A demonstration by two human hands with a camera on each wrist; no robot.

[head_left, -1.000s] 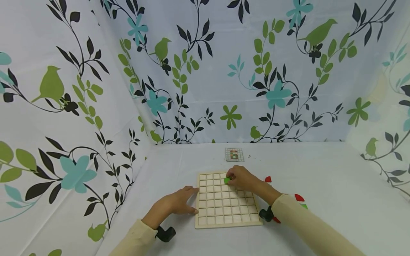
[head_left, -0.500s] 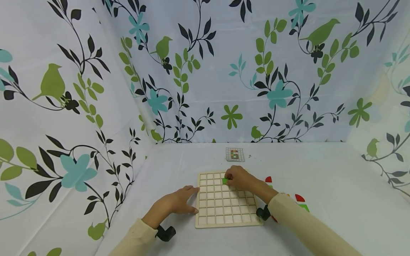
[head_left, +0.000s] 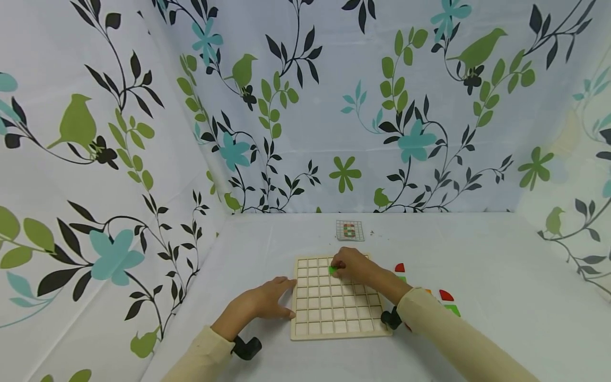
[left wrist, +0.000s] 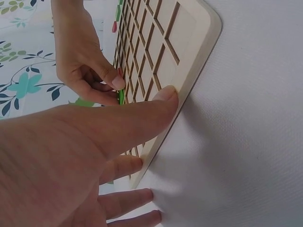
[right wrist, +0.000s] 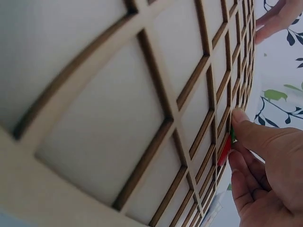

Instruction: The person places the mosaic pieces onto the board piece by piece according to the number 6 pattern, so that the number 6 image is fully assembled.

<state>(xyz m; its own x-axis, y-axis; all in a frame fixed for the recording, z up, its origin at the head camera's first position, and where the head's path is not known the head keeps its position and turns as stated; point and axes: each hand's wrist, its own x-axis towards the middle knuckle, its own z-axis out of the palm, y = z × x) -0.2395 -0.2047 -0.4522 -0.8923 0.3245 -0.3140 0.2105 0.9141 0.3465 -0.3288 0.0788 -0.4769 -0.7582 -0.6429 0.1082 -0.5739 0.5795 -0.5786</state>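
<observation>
A light wooden grid board [head_left: 315, 337] with raised dividers lies on the white table. My right hand [head_left: 355, 265] is over its far part and pinches a small green square tile [head_left: 332, 270] between thumb and fingers, close over the cells. Beside that tile in the right wrist view, a red piece [right wrist: 225, 150] sits in a cell, partly behind the fingers. My left hand [head_left: 270, 300] rests at the board's left edge with fingers spread; in the left wrist view its thumb [left wrist: 142, 111] lies on the rim.
Behind the board lies a small gridded card [head_left: 350, 231] with a coloured pattern. Right of the board are loose pieces, including a red quarter-round [head_left: 446, 295], a green one [head_left: 452, 310] and another red piece [head_left: 399, 267]; my right sleeve covers part of this area.
My right hand has shifted slightly left across the far part of the board with the green tile. The left hand has stayed at the left edge.
</observation>
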